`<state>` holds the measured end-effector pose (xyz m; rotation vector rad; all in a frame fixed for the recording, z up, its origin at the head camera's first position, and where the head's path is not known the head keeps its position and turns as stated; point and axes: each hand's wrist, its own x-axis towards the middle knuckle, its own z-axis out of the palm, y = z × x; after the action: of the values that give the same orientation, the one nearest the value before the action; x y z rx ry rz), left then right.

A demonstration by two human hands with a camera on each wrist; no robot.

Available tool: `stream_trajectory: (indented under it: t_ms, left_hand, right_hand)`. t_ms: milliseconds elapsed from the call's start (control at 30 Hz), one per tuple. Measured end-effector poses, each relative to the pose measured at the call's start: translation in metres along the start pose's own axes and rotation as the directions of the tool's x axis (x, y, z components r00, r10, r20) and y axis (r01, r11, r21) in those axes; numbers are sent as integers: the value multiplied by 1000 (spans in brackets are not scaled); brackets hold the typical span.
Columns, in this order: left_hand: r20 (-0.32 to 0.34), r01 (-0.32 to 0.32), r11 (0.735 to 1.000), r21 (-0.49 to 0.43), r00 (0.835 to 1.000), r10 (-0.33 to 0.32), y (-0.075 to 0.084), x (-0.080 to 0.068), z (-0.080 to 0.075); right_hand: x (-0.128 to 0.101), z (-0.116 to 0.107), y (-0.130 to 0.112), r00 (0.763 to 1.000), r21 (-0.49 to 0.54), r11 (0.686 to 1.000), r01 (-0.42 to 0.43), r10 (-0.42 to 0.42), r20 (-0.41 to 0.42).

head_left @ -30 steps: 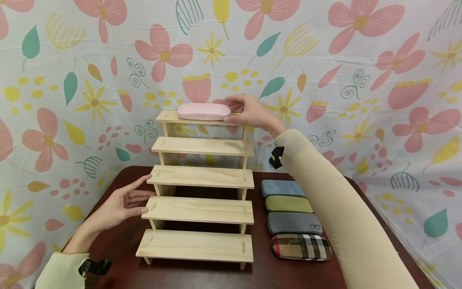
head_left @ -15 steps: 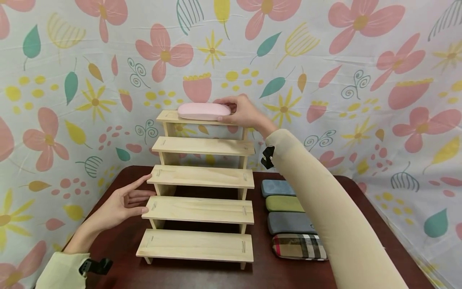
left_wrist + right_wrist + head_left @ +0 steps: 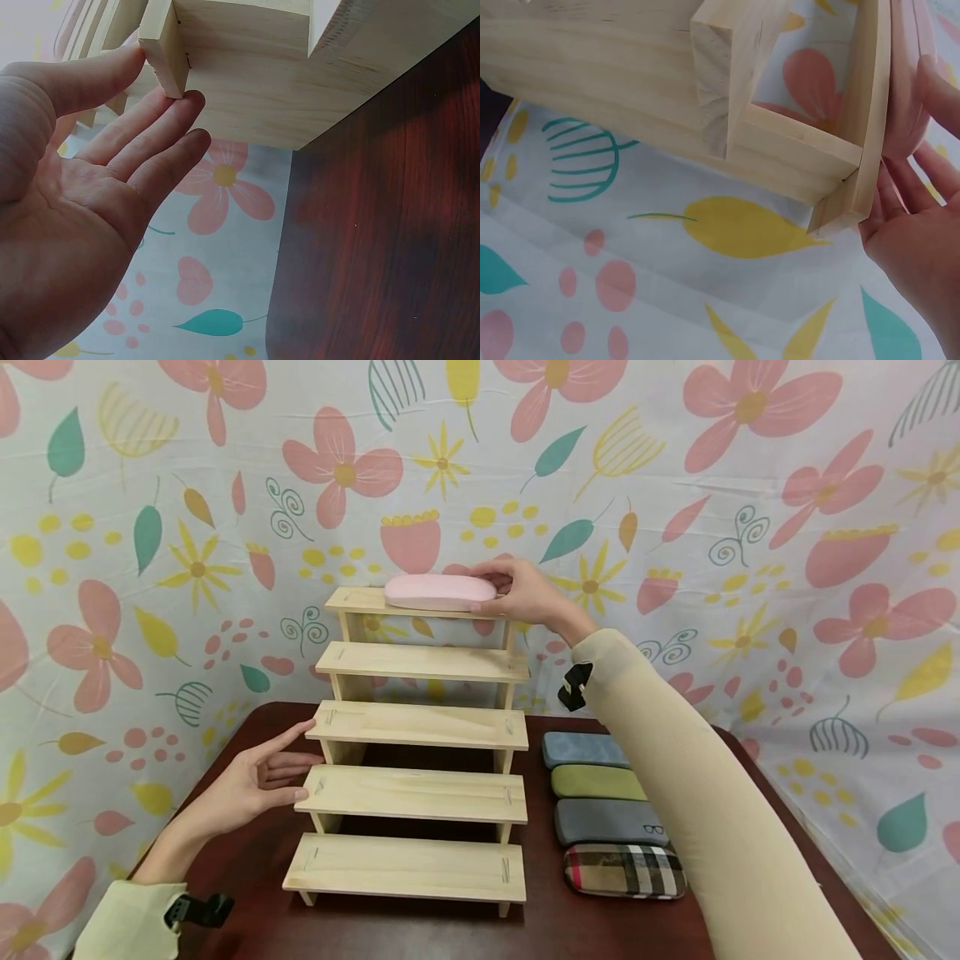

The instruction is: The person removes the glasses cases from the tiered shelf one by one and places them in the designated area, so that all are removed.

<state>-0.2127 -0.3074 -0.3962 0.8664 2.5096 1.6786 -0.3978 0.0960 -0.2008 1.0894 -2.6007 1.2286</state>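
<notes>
On the top step of a light wooden tiered stand (image 3: pixel 411 793) lies a pale pink glasses case (image 3: pixel 438 592). My right hand (image 3: pixel 528 593) grips its right end, thumb at the front and fingers behind. In the right wrist view, the pink case (image 3: pixel 906 82) rests along the top plank, with part of my right hand (image 3: pixel 915 225) around it. At the stand's left side, my left hand (image 3: pixel 243 785) touches the ends of two middle steps with nearly straight fingers. In the left wrist view, the thumb and fingertips of my left hand (image 3: pixel 97 172) touch a plank's end.
Right of the stand, several glasses cases lie in a column on the dark red table (image 3: pixel 375 935): blue (image 3: pixel 581 749), green (image 3: pixel 596 782), grey (image 3: pixel 607 822) and plaid (image 3: pixel 622 871). My right sleeve (image 3: pixel 697 777) partly covers some of them. A flowered cloth (image 3: pixel 225 527) hangs behind.
My right hand first shifts left to take a fuller hold of the pink glasses case. Then the case and hand move a little right along the top step. The left hand stays put.
</notes>
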Motion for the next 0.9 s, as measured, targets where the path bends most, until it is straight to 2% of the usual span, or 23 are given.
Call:
stream_trajectory:
  t_ms: [167,367,700,900]
  left_hand:
    - [2,-2,1000,-2,1000,2,0,0,0]
    - [4,-23,1000,17,1000,22,-1,1,1]
    - [-3,-5,1000,11,1000,5,1,0,2]
    - [0,-20,1000,21,1000,20,1,0,0]
  right_hand:
    - [-1,-1,1,999,-33,999,-41,41,-6]
    - [-2,0,-1,999,-53,998,-32,32,-7]
    - [-23,-2,-29,998,44,997,-56,56,-6]
    - [-31,-3,-29,998,112,993,-45,49,-29]
